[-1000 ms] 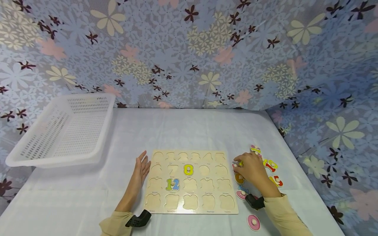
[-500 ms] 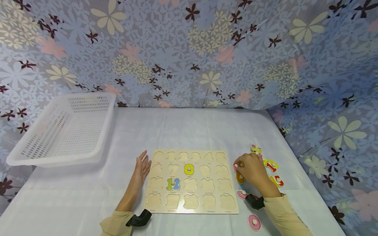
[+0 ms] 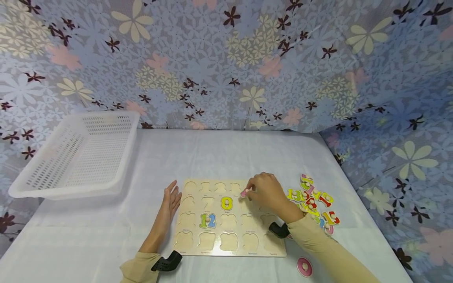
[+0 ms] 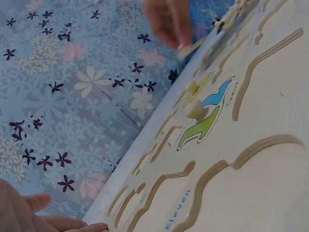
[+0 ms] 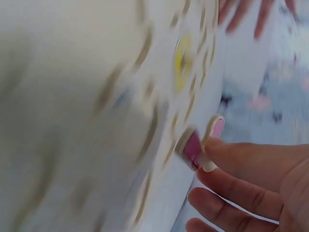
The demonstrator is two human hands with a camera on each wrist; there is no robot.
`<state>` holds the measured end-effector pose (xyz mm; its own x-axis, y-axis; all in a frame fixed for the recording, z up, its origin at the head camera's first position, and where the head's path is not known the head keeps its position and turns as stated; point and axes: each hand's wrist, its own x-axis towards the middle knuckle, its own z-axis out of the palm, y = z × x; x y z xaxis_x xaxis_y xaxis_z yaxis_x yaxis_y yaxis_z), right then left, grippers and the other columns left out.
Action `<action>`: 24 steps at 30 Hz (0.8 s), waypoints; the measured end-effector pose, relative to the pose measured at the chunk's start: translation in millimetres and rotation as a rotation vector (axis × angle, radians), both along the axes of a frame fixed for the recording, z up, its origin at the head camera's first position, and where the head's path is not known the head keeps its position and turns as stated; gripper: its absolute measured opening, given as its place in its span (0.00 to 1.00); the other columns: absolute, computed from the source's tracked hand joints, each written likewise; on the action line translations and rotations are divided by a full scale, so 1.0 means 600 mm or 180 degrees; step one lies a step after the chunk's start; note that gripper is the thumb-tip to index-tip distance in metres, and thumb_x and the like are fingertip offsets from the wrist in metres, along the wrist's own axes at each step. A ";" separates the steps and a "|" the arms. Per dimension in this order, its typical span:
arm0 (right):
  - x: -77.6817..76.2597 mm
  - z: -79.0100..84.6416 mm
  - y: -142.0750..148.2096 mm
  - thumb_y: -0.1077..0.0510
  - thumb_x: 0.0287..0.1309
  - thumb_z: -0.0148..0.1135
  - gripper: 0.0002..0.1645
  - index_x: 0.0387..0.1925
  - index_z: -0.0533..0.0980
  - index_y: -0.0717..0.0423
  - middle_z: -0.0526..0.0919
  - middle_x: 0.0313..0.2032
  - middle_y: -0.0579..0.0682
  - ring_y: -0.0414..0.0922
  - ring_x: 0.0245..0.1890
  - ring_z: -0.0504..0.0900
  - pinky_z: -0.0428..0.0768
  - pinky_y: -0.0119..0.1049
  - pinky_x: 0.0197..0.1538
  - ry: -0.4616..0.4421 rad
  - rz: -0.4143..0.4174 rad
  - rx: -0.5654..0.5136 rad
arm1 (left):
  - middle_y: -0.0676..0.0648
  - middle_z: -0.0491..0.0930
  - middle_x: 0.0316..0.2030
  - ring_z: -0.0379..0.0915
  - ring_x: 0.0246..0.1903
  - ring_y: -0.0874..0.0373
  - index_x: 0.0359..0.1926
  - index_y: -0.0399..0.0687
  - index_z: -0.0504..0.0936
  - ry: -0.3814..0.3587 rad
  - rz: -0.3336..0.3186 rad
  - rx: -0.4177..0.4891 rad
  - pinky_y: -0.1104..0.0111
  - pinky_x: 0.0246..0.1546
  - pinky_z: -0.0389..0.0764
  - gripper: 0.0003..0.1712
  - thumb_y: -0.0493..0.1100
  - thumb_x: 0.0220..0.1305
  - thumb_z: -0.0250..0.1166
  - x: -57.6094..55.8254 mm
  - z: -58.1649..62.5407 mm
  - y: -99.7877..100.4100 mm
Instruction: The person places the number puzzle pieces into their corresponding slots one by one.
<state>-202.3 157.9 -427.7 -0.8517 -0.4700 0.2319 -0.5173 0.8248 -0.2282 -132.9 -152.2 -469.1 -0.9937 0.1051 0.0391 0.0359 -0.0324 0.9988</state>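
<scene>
The right hand (image 3: 267,193) pinches a pink piece (image 5: 192,147) over the one o'clock part of the board (image 3: 217,228), likely leaving its edges free, while the left hand (image 3: 171,199), fingers extended, holding nothing, waits around ten o'clock, perhaps for steadying.

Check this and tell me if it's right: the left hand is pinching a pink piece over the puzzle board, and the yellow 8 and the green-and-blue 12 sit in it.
The hand is wrong: the right hand pinches the pink piece over the puzzle board, as the right wrist view shows. The yellow 8 and green-and-blue 12 do sit in it.
</scene>
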 end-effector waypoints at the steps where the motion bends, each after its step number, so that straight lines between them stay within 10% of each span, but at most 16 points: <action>1: -0.002 -0.001 -0.018 0.52 0.47 0.76 0.09 0.24 0.83 0.50 0.77 0.21 0.40 0.42 0.27 0.74 0.76 0.47 0.47 0.0008 0.0084 0.0023 | 0.32 0.38 0.74 0.40 0.71 0.36 0.76 0.42 0.38 0.0008 -0.0005 -0.0003 0.50 0.71 0.44 0.36 0.58 0.77 0.23 0.000 0.000 0.000; 11: -0.005 -0.016 -0.146 0.43 0.53 0.71 0.17 0.18 0.80 0.47 0.77 0.19 0.39 0.41 0.24 0.72 0.77 0.42 0.40 0.0013 0.0645 0.0253 | 0.31 0.37 0.73 0.39 0.71 0.36 0.76 0.40 0.38 0.0030 -0.0041 0.0049 0.51 0.71 0.45 0.37 0.58 0.77 0.23 -0.003 -0.001 0.002; 24: -0.003 -0.035 -0.172 0.45 0.57 0.69 0.17 0.17 0.78 0.45 0.74 0.18 0.39 0.41 0.24 0.69 0.75 0.40 0.37 -0.0045 0.0539 0.0449 | 0.30 0.37 0.73 0.40 0.71 0.34 0.76 0.40 0.38 0.0028 0.0000 0.0076 0.51 0.71 0.45 0.38 0.59 0.77 0.23 -0.003 -0.002 0.000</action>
<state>-203.8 54.4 -448.9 -0.7605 -0.6335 0.1423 -0.6487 0.7507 -0.1249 -134.6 -152.2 -470.0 -0.9933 0.1042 0.0503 0.0447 -0.0561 0.9974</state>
